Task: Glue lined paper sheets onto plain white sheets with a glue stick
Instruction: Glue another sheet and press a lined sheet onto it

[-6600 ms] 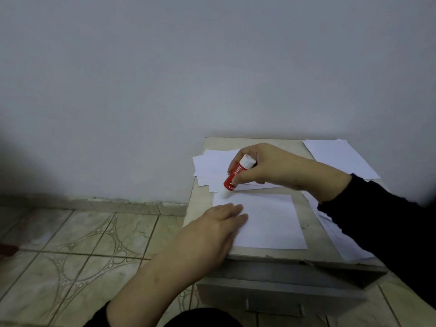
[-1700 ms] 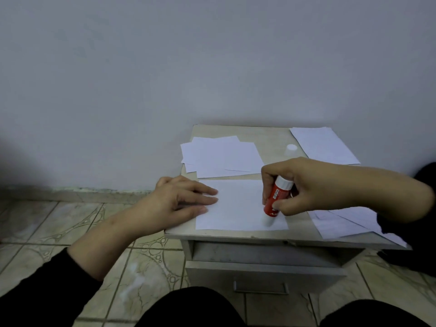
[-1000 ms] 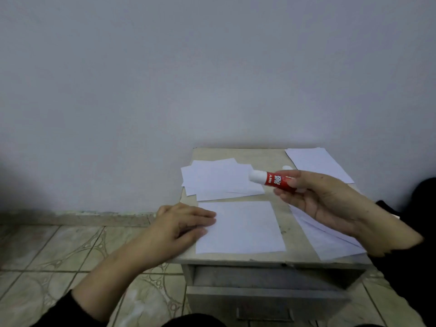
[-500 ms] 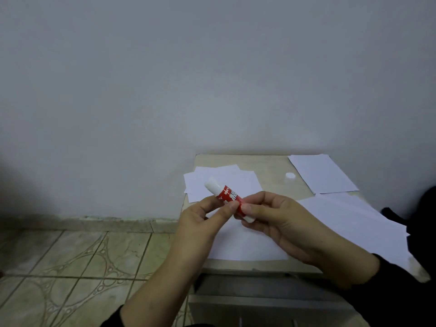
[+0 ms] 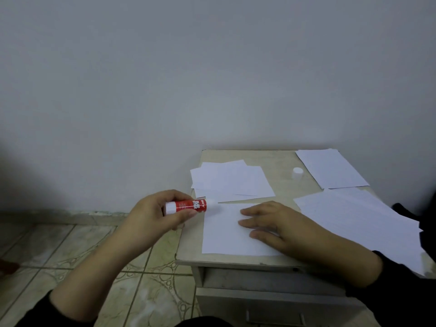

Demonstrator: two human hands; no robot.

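Our left hand [image 5: 153, 215] grips the glue stick [image 5: 188, 206], fingers and thumb curled round its red barrel, and holds it level in the air just off the left edge of the table [image 5: 280, 161]. Its white glue end points right, toward the sheet, and its white base sits inside our grip. Our right hand [image 5: 271, 227] lies flat, fingers straight and spread a little, pressing on the plain white sheet [image 5: 221, 234] that lies at the front left corner of the table. That hand has hold of nothing; it only rests on the paper.

Behind this sheet, near the back left corner, we see a loose stack of white sheets [image 5: 231, 180], fanned and overlapping, partly hanging past the left edge. The glue stick's white cap [image 5: 297, 172] stands on the bare top toward the back, between that stack and another sheet [image 5: 330, 168] at the back right corner. Along the right edge a larger spread of paper [image 5: 358, 215] runs toward the front; we cannot tell from here whether any of it is lined. Below the table top a drawer [image 5: 271, 300] stands slightly pulled out. Dark sleeves cover both our forearms near the bottom of the view.
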